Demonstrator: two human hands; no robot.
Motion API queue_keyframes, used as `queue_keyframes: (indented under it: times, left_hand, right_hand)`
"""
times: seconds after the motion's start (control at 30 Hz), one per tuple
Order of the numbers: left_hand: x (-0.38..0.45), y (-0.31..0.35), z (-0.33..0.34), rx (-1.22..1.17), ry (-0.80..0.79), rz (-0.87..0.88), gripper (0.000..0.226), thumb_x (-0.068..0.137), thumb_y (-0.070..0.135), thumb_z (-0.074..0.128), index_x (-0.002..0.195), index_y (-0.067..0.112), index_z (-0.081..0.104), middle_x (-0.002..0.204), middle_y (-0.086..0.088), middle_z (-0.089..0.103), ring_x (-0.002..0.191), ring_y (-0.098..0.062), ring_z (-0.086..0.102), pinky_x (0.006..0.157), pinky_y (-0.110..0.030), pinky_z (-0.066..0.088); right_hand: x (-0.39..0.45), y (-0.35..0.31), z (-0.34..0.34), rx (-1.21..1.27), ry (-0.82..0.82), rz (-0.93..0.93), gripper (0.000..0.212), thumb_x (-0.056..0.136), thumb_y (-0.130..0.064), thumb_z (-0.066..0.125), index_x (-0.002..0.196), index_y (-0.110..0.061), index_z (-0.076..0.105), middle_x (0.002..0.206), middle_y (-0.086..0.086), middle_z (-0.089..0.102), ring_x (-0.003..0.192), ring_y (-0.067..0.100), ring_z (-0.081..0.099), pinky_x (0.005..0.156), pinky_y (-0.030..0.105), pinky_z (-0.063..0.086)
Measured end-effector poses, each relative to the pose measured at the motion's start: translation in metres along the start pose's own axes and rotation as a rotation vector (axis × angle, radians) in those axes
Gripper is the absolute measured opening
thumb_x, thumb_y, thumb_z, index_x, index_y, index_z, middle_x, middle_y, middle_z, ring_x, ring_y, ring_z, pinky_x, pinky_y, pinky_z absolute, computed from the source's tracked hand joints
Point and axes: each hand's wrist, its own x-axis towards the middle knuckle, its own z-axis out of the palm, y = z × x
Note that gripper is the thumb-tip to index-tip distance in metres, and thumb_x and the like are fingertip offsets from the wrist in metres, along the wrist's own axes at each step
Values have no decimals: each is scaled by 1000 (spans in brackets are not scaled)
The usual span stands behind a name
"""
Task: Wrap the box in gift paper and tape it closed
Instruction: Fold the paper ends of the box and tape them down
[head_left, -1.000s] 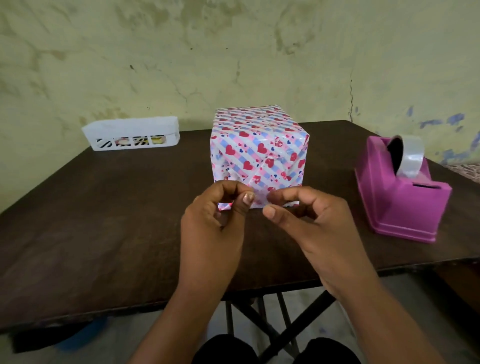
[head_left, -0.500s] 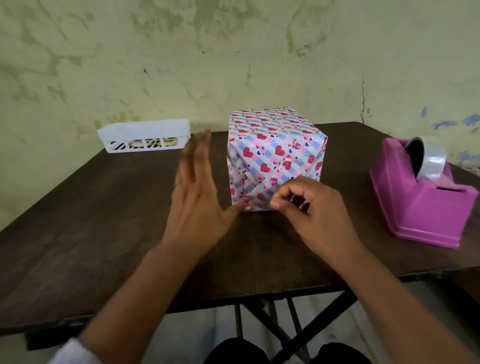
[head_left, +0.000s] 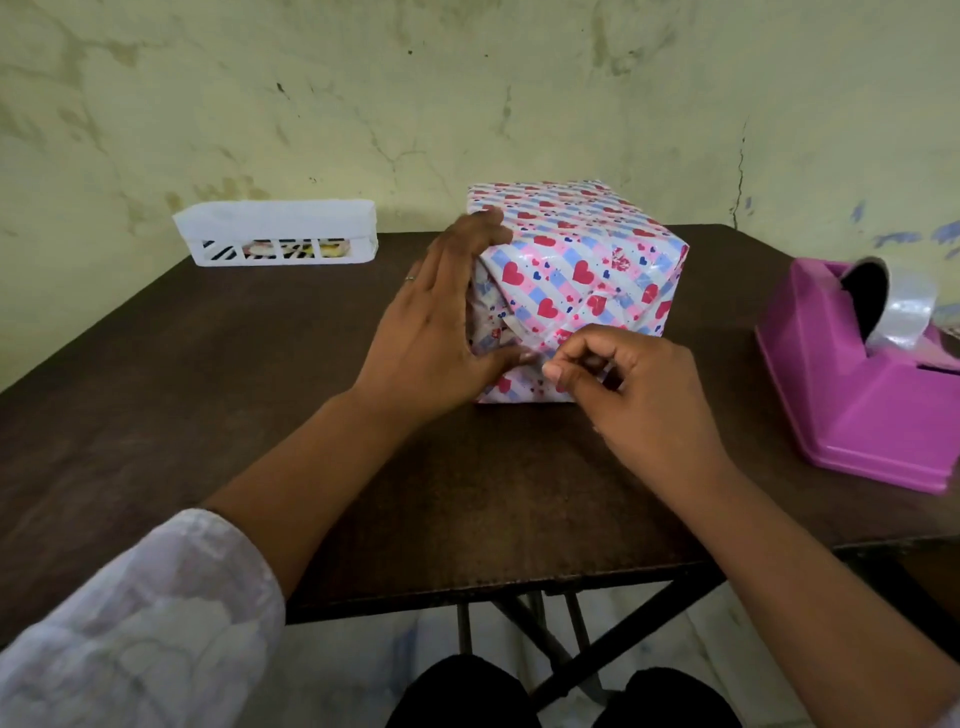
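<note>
A cube-shaped box wrapped in glossy gift paper with red hearts and pink and blue stripes (head_left: 576, 275) stood on the dark brown wooden table (head_left: 208, 389), near its middle and toward the far edge by the wall. The left hand (head_left: 436, 332) lay flat against the left side of the box, its fingers straight and close together, reaching up to the top edge, while the thumb pressed on the lower part of the front face. The right hand (head_left: 634, 395) was at the lower front of the box with its fingers curled; the thumb and the forefinger were pinched together. What they pinched I could not tell. To the right, apart from the box, stood a pink plastic tape dispenser (head_left: 872, 384) with a roll of clear tape (head_left: 904, 312) in it. At the far left of the table was a white plastic basket with slits (head_left: 275, 234). A white patterned sleeve (head_left: 130, 634) covered the left forearm.
</note>
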Motion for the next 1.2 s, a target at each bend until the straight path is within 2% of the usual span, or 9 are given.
queue_keyframes:
  times: [0.23, 0.33, 0.47, 0.7, 0.77, 0.87, 1.0, 1.13, 1.2]
  left_hand:
    - [-1, -2, 2, 0, 31, 1, 84, 72, 48, 75, 136, 13, 32, 143, -8, 40, 132, -19, 37, 108, -34, 35]
    - [-2, -2, 0, 9, 28, 8, 85, 73, 47, 75, 136, 7, 35, 143, -9, 41, 132, -18, 36, 108, -29, 32]
    - [-1, -2, 0, 19, 21, 14, 85, 72, 50, 71, 136, 8, 33, 142, -8, 41, 129, -13, 35, 106, -24, 30]
    - [-3, -4, -7, -28, -29, 58, 80, 74, 40, 69, 136, 9, 29, 141, -8, 38, 130, -13, 35, 106, -34, 38]
    - [-3, -3, -7, -18, -28, 58, 81, 74, 43, 68, 136, 8, 30, 140, -8, 39, 128, -9, 35, 106, -30, 36]
    - [-2, 1, -2, 69, 8, -12, 84, 73, 48, 74, 135, 9, 33, 139, -10, 42, 127, -18, 41, 102, -27, 31]
    - [-3, 6, 1, 72, 50, -32, 78, 74, 40, 76, 133, 10, 36, 137, -11, 45, 124, -26, 47, 98, -27, 33]
    - [-4, 5, 1, 79, 74, -10, 69, 76, 32, 74, 128, 22, 29, 136, -8, 46, 122, -24, 49, 95, -27, 37]
    - [-5, 5, 1, 73, 80, -13, 67, 77, 30, 71, 130, 20, 31, 136, -6, 44, 121, -22, 48, 94, -25, 38]
  right_hand:
    - [7, -6, 5, -85, 87, 71, 10, 81, -34, 69, 80, -25, 69, 73, -12, 65, 68, 2, 59, 64, 22, 49]
    - [7, -6, 10, -112, 127, 84, 11, 82, -33, 69, 78, -23, 70, 71, -11, 65, 66, 3, 59, 62, 22, 49]
    - [10, -8, 15, -145, 163, 112, 12, 83, -34, 68, 78, -23, 69, 71, -12, 64, 64, 2, 59, 60, 19, 47]
    - [11, -13, 19, -306, 194, 125, 23, 86, -41, 62, 75, -20, 65, 68, -8, 60, 61, 5, 55, 54, 20, 42]
    - [11, -15, 18, -358, 183, 128, 26, 87, -43, 61, 72, -22, 62, 66, -8, 57, 60, 5, 53, 51, 19, 38]
    - [12, -14, 13, -464, 130, 174, 40, 86, -52, 55, 59, -23, 52, 56, -6, 49, 52, 6, 47, 46, 21, 29]
    - [18, -5, 6, -534, 115, 256, 46, 83, -60, 54, 59, -21, 52, 57, -2, 49, 50, 10, 47, 45, 21, 25]
    - [17, 2, -2, -542, 129, 314, 45, 87, -54, 54, 58, -20, 51, 58, -1, 51, 52, 11, 50, 45, 22, 29]
    - [13, 5, -8, -533, 138, 340, 43, 90, -45, 55, 57, -18, 52, 57, 0, 52, 52, 13, 51, 45, 22, 32]
